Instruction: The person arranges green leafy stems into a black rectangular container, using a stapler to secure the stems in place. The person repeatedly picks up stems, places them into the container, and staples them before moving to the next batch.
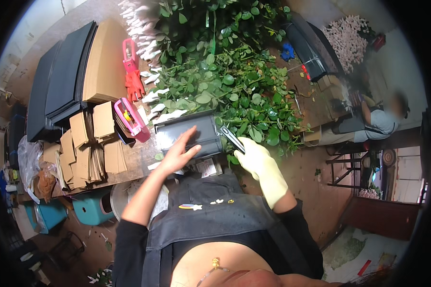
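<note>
My bare left hand (pixel 178 154) lies with its fingers stretched out over a dark grey board (pixel 177 133), which has a raised edge on the far side. My right hand (pixel 261 165), in a pale yellow rubber glove, is closed around a slim black and silver hand tool (pixel 232 138) that resembles a stapler. Its metal end points up and left, beside the board's right edge. Leafy green stems (pixel 254 105) lie in a big pile just beyond both hands. White-wrapped flower heads (pixel 170 116) show along the pile's left side.
On the left stand stacks of black and brown cardboard (pixel 103 62) and small cardboard pieces (pixel 88 148). Pink tape dispensers (pixel 131 119) and a red glove (pixel 134 86) lie near them. Teal bins (pixel 92 208) sit below the table. Another person (pixel 380 119) is at the right.
</note>
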{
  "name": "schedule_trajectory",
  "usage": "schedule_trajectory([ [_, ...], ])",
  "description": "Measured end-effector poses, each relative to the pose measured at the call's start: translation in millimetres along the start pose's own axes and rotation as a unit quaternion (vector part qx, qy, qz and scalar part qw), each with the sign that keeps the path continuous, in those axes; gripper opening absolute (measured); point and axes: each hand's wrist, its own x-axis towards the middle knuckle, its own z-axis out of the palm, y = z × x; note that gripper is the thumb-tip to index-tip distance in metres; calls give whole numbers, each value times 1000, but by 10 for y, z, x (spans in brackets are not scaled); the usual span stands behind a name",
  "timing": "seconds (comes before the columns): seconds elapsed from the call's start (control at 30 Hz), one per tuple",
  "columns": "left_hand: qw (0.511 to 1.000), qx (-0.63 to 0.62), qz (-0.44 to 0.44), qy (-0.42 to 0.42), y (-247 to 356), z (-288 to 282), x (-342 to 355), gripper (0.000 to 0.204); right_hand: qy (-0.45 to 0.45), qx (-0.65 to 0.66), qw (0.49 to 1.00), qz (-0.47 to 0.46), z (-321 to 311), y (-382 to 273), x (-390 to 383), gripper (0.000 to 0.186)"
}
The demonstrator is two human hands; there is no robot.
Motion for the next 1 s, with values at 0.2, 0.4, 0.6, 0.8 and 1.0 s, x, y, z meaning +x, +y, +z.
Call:
schedule_trajectory([
  [0.2,859,-429,-57,274,254,297,-610,68,-157,291,904,-270,418,-774,-252,63],
  [0.4,901,25,-64,429,-844,-159,-862,81,106,239,936,-237,776,-397,769,58],
  [0.6,911,164,-230,299,-1476,-463,-678,80,113,363,892,-244,708,-39,616,53],
  [0.8,834,169,-99,516,-1327,-740,-426,28,59,451,856,-244,716,-207,233,48],
  [1.0,854,187,-315,370,-1138,-1338,-82,46,25,458,853,-249,693,-507,-99,47],
])
